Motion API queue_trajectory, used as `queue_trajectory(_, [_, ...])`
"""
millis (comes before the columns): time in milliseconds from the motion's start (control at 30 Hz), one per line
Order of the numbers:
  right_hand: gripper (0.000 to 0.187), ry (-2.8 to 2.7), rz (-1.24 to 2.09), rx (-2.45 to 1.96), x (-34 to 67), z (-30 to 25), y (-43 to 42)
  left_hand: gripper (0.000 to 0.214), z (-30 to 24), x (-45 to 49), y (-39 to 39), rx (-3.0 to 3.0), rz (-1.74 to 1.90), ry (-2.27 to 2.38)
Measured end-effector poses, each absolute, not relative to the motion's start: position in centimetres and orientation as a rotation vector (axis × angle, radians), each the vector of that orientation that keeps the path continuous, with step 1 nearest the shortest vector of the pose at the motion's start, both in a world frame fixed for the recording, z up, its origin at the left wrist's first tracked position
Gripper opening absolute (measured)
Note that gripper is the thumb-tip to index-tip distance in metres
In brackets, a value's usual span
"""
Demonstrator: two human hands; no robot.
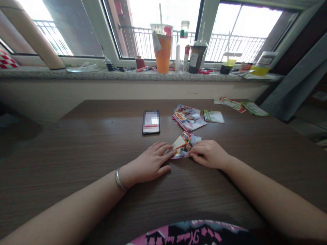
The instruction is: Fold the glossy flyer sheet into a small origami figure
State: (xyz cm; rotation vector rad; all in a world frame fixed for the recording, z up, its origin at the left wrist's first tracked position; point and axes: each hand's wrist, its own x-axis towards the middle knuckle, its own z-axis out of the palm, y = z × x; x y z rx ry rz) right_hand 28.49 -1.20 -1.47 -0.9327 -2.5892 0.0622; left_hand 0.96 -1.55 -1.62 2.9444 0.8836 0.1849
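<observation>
"Windows (pixel 140 13) glare beyond your brown tabletop (pixel 89 146); how are you placed?"

"Your left hand (pixel 150 163) lies flat and unclenched on the left side of a colourful leaflet (pixel 189 147); your right hand (pixel 212 153) pinches its lower right edge."

"What might go wrong?"

"Should you pull them apart, the leaflet could crease or tear, and the pale piece (pixel 179 142) on it might shift."

"Farther out?"

"Your phone (pixel 151 122) lies past your left hand, a leaflet pile (pixel 190 117) just beyond the leaflet."
</observation>
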Motion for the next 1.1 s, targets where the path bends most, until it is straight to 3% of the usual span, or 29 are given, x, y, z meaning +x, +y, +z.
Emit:
queue_trajectory(467, [0.018, -2.225, 0.611, -1.39, 29.1, -2.6, 0.5, 0.074, -1.6, 0.9, -1.9, 2.858, -0.019, 0.803])
queue_trajectory(733, [0.011, -2.338, 0.355, -1.508, 28.8, -2.2, 0.5, 0.068, -1.9, 0.9, -2.0, 2.883, 0.005, 0.777])
queue_trajectory(1100, [0.009, -2.378, 0.399, -1.498, 29.4, -2.4, 1.2, 0.071, -1.6, 1.2, -2.1, 2.854, 0.025, 0.738])
